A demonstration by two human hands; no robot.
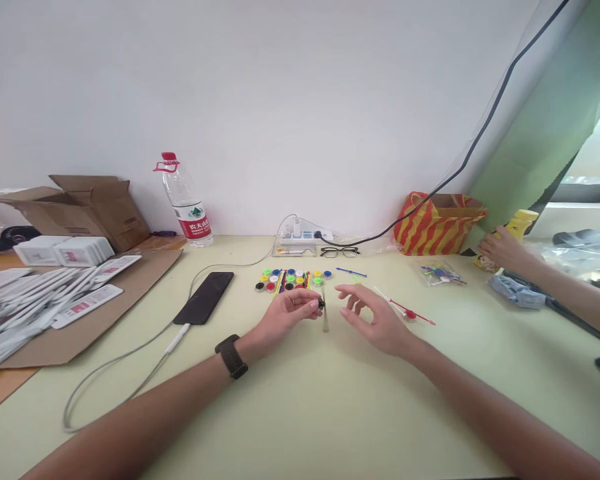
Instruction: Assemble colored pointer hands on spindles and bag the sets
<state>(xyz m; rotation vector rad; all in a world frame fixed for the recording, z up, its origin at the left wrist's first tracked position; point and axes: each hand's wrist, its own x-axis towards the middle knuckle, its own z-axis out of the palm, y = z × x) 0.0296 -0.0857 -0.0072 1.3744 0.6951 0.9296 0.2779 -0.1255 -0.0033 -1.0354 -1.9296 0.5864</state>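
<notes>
Above the pale green desk point(300, 413), the left hand point(293, 311) pinches a small black round piece point(321, 304); the right hand point(375, 319), fingers apart, seems empty at its 3 o'clock. A thin, dull strip point(325, 323) at the piece runs from 12 to 6 o'clock. Best is gripping the piece firmly, without bending the strip. Farther, toward 11 o'clock, lie multicoloured round pieces point(290, 279).

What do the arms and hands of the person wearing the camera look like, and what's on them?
Both forearms show bare, without sleeves. The left hand and right hand are ungloved. A dark wristband, perhaps a watch, circles the left wrist.
</notes>
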